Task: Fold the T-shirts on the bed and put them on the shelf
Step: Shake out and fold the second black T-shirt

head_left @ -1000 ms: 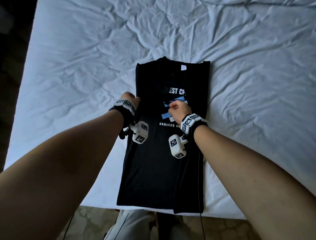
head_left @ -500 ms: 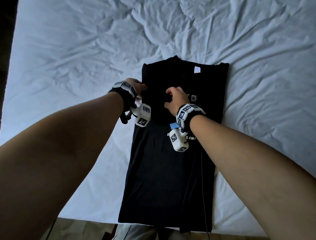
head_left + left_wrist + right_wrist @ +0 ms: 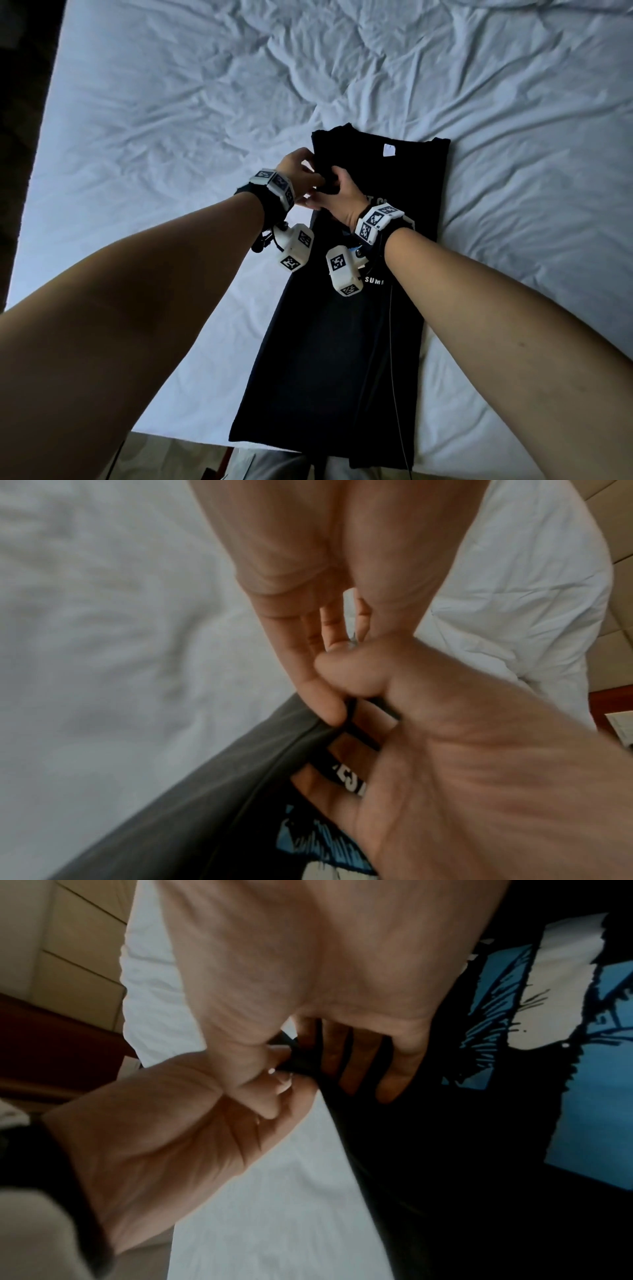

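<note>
Black T-shirt on bed | left hand, right hand fingers pinch its edge

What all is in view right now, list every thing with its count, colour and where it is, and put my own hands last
Black cotton T-shirt with white and blue print: one, black, lying lengthwise on the bed, sides folded in, hem at the near edge.
White label: one, white, at the T-shirt's collar end.
Bed with wrinkled sheet: one, pale bluish white, under the T-shirt.
Tiled floor: beige, below the bed's near edge.
Wrist-worn camera units: two, white with black markers, one on each wrist.
Left hand: one, pinches the T-shirt's left edge near the collar end.
Right hand: one, grips the same fabric beside the left hand.
</note>
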The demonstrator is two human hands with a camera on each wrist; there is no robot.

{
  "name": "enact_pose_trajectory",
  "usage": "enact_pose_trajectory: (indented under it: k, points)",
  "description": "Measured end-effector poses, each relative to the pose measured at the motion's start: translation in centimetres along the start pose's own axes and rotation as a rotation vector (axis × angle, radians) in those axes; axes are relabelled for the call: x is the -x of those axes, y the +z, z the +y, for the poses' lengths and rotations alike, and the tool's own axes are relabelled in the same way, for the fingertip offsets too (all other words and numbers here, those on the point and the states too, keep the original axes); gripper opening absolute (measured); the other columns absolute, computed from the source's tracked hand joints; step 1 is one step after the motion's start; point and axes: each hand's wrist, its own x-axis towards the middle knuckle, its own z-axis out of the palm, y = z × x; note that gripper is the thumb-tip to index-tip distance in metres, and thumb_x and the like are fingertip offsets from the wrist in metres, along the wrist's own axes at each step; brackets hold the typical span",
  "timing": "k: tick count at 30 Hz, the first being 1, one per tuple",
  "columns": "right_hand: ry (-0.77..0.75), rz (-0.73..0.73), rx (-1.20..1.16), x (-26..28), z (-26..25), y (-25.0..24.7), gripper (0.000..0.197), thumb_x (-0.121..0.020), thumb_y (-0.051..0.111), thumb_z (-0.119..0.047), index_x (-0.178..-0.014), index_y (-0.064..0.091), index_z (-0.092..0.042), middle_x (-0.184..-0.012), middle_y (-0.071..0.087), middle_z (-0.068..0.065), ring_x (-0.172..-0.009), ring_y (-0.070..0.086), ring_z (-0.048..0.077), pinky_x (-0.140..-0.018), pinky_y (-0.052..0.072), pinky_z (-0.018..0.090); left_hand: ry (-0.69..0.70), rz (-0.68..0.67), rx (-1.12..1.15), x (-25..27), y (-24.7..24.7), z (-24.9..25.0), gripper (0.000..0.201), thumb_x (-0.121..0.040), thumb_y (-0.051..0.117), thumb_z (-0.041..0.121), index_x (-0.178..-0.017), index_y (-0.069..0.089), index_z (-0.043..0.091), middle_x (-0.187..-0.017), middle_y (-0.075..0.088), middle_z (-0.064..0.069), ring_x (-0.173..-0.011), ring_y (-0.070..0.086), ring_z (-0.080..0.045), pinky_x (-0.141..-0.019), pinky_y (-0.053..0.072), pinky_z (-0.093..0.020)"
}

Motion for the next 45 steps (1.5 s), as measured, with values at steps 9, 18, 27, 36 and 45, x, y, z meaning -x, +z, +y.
enact_pose_trajectory:
  k: [9, 18, 27, 36, 45]
  points:
    - [0.105, 0.264, 0.233, -0.7, 0.4, -3.3, 0.025, -0.089, 0.045, -0.008, -0.105, 0.063, -0.006, -0.099, 0.064, 0.011, -0.094, 0.059, 0.028, -0.09, 0.047, 0.037, -0.031, 0.074, 0.103, -0.7, 2.3, 2.2, 0.011, -0.091, 0.051, 0.007, -0.097, 0.059, 0.012, -0.077, 0.061, -0.007, -0.064, 0.06, -0.017, -0.057, 0.054, -0.025]
    - [0.232, 0.417, 0.453, -1.1, 2.4, -7.9, 0.007, -0.094, 0.038, -0.009, -0.093, 0.045, -0.011, -0.102, 0.056, 0.015, -0.105, 0.058, 0.032, -0.081, 0.036, 0.029, -0.129, 0.061, 0.077, -1.3, 4.2, 0.6, 0.01, -0.095, 0.046, 0.013, -0.097, 0.056, 0.011, -0.075, 0.063, -0.005, -0.061, 0.06, -0.018, -0.064, 0.051, -0.029]
    - [0.254, 0.429, 0.425, 0.8, 1.7, -7.8, 0.039, -0.096, 0.045, -0.023, -0.133, 0.05, -0.012, -0.128, 0.059, 0.012, -0.113, 0.059, 0.029, -0.079, 0.037, 0.024, -0.153, 0.008, -0.029, 0.1, 4.4, -0.4, 0.013, -0.093, 0.05, 0.015, -0.1, 0.06, 0.01, -0.091, 0.065, -0.01, -0.082, 0.065, -0.024, -0.08, 0.055, -0.038]
    - [0.309, 0.342, 0.26, 6.5, 2.7, -6.2, 0.014, -0.09, 0.05, -0.023, -0.08, 0.059, -0.028, -0.08, 0.066, -0.001, -0.08, 0.067, 0.02, -0.08, 0.059, 0.041, -0.202, -0.12, -0.099, 4.7, 4.0, -2.4, 0.013, -0.096, 0.047, 0.018, -0.102, 0.058, 0.013, -0.091, 0.063, -0.007, -0.076, 0.062, -0.019, -0.076, 0.053, -0.034]
    - [0.391, 0.216, 0.187, 13.1, 5.3, -2.4, 0.036, -0.096, 0.042, -0.012, -0.126, 0.055, 0.004, -0.098, 0.058, 0.015, -0.085, 0.056, 0.023, -0.087, 0.054, 0.044, -0.232, -0.13, -0.128, 10.2, 3.5, -8.1, 0.008, -0.095, 0.052, 0.016, -0.094, 0.059, 0.012, -0.093, 0.064, -0.008, -0.08, 0.061, -0.021, -0.067, 0.052, -0.029]
